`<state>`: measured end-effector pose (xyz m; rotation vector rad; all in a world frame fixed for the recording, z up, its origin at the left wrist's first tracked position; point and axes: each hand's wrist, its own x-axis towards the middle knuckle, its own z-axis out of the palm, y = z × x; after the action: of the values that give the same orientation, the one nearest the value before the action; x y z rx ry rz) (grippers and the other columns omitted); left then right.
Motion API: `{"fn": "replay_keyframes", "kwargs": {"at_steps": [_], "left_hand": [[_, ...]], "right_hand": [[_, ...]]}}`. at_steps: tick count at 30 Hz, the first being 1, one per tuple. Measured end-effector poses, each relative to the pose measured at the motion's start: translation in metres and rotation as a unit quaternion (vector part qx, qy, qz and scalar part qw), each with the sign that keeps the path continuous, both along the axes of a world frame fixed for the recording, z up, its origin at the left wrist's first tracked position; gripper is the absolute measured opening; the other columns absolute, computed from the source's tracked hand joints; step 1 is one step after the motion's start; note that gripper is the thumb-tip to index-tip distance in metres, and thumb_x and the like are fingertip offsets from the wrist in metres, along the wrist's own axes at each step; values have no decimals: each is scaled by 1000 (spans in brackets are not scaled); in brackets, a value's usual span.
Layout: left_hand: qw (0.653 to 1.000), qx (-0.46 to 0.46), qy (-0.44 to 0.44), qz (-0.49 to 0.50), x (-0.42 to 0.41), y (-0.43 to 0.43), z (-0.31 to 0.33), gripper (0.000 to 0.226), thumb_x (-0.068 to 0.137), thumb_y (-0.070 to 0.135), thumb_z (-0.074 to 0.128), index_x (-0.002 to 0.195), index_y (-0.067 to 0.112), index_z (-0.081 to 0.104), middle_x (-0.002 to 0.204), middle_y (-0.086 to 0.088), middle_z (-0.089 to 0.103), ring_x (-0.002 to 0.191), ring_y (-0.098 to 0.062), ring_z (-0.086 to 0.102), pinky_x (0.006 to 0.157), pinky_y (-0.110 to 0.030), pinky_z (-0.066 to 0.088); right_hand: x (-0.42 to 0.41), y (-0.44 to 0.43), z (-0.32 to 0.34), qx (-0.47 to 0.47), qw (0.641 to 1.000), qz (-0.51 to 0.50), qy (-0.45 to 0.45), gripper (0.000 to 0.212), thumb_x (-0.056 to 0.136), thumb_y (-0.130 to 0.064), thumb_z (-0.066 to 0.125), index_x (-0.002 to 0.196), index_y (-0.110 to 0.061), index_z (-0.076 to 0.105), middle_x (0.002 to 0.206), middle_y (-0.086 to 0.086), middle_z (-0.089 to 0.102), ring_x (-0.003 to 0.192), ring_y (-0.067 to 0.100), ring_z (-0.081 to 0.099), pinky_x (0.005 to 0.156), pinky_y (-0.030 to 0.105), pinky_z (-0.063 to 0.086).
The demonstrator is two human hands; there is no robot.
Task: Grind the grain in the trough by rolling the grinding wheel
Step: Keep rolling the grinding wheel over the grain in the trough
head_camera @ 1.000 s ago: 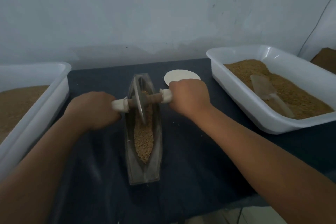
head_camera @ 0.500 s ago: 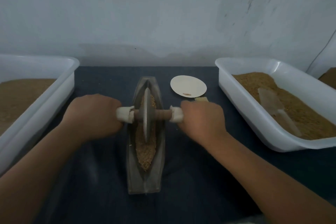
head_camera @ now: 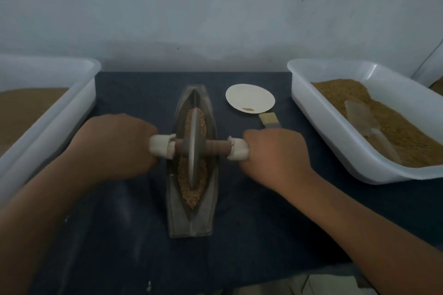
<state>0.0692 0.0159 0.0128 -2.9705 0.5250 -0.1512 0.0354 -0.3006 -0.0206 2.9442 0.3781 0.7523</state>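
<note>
If the two hands load the axle (head_camera: 215, 147) unevenly, the grinding wheel (head_camera: 193, 151) will likely tip off vertical and climb one wall of the trough (head_camera: 191, 219), throwing grain (head_camera: 190, 199) over the rim onto the cloth (head_camera: 251, 223).

Second risk: nothing pins the trough down. It sits loose on the cloth, so a hard stroke toward either end may shove the whole trough along the counter (head_camera: 239, 76).

Third: the white wraps (head_camera: 161, 147) at the axle ends look ragged on their inner edges. A wrap turning under the palm would cost control.

Left hand (head_camera: 115, 143) is clamped round the left wrapped end and right hand (head_camera: 273, 153) round the right one, fingers curled under.

Wheel: grey metal disc, upright on its edge, about mid-length of the trough and bedded in the grain. Grain is tan and still coarse, with kernels distinct at the near tip. Judged far from ground.

Trough: narrow, boat-shaped, grey. It lies mid-counter with its long axis running from the near edge to the far edge.

Paper plate (head_camera: 250, 100) sits near the far edge, right of the trough, with a brush (head_camera: 268, 119) just beside it. Right tub (head_camera: 335, 143) at the right edge holds grain and a clear scoop (head_camera: 364, 122). Left tub (head_camera: 60, 124) stands at the left edge.
</note>
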Motion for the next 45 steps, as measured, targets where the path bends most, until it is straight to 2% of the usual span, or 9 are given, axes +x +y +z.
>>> {"fn": "replay_keyframes", "kwargs": {"at_steps": [7,10,13,17,25,32,36,42,45], "left_hand": [[999,-2,-30,37,52,-15,7,35,68,67,45,70,34,56,70,14,52,72,-22,62,67,-36,53],[999,-23,7,46,53,-18,13,34,69,66,47,71,35,59,73,13,56,75,-22,63,73,-39,58],[997,-40,52,49,31,-10,8,33,65,63,50,73,34,62,73,15,59,71,-14,62,71,-36,58],[999,-33,14,31,-7,6,-8,34,60,67,44,71,39,59,63,17,57,57,0,50,52,-25,38],[996,-49,-31,61,45,-13,-1,29,72,59,49,69,33,59,70,13,55,69,-22,59,67,-36,51],[998,-45,15,50,20,-3,-3,26,68,61,52,71,36,59,68,15,59,64,-10,58,64,-32,53],[999,-28,-29,19,-6,9,-13,27,64,66,48,69,41,56,60,17,53,55,-2,47,54,-27,41],[996,-52,-19,66,37,-9,-4,29,72,59,52,69,31,59,73,11,60,69,-19,63,65,-34,53],[996,-45,-39,68,46,-18,4,27,71,55,52,71,29,58,78,7,63,78,-27,66,72,-38,57]], "right_hand": [[74,13,0,49,998,-36,5,54,100,-65,41,64,-25,45,55,-5,48,46,16,42,49,24,29],[78,14,5,42,998,-38,10,51,99,-58,50,62,-24,41,55,-5,47,48,19,46,49,24,29],[51,17,11,-11,999,-40,-12,51,80,-37,72,57,-23,29,47,-7,36,39,14,29,48,20,19],[10,7,5,-27,999,-4,-26,43,67,-35,81,59,-26,40,47,-8,30,38,12,20,47,20,11],[77,20,13,-26,997,-51,-49,46,92,-46,64,59,-20,45,50,-5,41,42,15,32,47,21,23],[41,16,10,-28,998,-43,-29,53,84,-43,72,59,-23,30,48,-7,34,39,16,29,47,21,15],[4,2,1,-23,999,-5,-43,43,76,-43,78,62,-26,41,48,-9,32,37,18,32,47,20,12],[67,21,14,-37,997,-57,-47,46,81,-44,75,58,-23,41,47,-7,31,40,12,20,48,20,13],[80,23,19,-6,997,-56,-46,44,90,-50,63,60,-21,48,49,-5,39,42,15,27,47,21,21]]}}
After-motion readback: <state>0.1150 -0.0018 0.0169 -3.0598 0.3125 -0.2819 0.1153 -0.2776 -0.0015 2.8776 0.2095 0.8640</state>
